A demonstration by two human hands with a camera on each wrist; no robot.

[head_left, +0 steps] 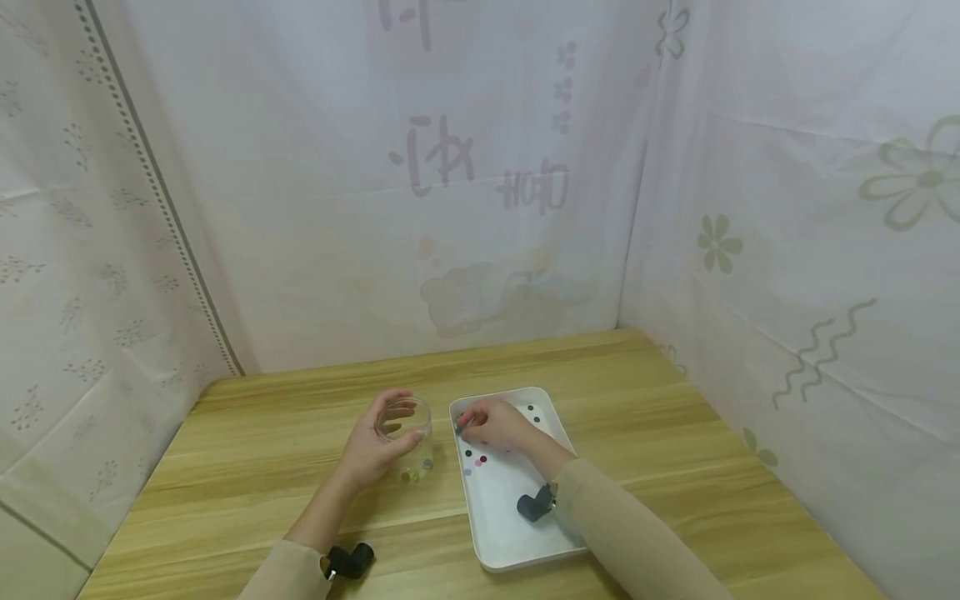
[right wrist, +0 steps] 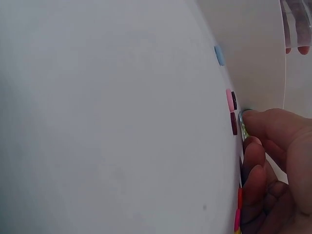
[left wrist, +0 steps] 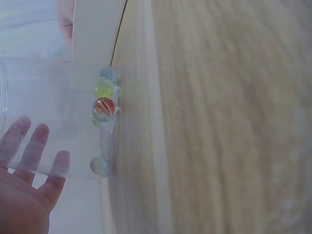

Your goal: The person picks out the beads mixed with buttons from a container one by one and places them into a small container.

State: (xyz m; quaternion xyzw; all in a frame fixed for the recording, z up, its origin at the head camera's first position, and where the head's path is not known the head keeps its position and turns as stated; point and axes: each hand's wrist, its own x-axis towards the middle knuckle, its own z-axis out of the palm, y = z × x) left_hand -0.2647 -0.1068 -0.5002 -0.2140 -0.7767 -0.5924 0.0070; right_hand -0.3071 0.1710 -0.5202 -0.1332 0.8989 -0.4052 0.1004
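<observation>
My left hand (head_left: 375, 442) grips a clear plastic jar (head_left: 422, 440) round its upper part, thumb near the rim. The jar stands upright at the left of a white tray (head_left: 513, 533). At its bottom lie several glass marbles, among them an orange-striped marble (left wrist: 104, 109) and a yellow one (left wrist: 104, 88). Over the tray's far left part, my right hand (head_left: 497, 423) pinches a clear marble with a green-yellow core (right wrist: 245, 129) between thumb and fingertips, close to the tray wall. The fingers partly hide it.
Small flat button-like discs lie in the tray: a dark red disc (right wrist: 233, 123), a pink disc (right wrist: 230, 100), a light blue disc (right wrist: 220, 55) and several more. The tray has a low raised rim. Patterned white curtains (head_left: 450, 250) enclose the wooden table (head_left: 300, 433).
</observation>
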